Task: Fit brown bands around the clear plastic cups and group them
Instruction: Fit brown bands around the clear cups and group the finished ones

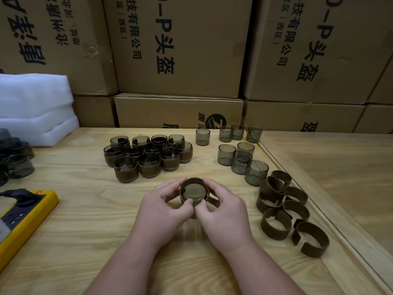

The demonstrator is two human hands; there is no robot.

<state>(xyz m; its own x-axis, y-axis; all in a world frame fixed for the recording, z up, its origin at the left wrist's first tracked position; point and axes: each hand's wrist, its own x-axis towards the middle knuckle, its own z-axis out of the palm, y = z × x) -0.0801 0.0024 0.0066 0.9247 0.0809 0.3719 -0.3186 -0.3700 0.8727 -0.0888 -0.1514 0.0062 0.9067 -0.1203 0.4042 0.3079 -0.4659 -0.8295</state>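
Smoky, glossy clear plastic cups [226, 154]; matt brown bands [275, 227]; pale grained wood bench [85, 209]; matt cardboard boxes [180, 45]; white foam [34, 107].

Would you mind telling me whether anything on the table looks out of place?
One bare cup stands alone, apart from the other unbanded cups at the far right. Otherwise nothing stands out: banded cups are grouped, loose bands piled right.

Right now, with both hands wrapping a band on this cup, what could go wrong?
1. The band is an open strip; it may spring off the cup if the hands, left and right, let go early.
2. The banded cups stand tightly packed, so adding this one could topple some.
3. Loose bands lie near the table edge and might slide off.
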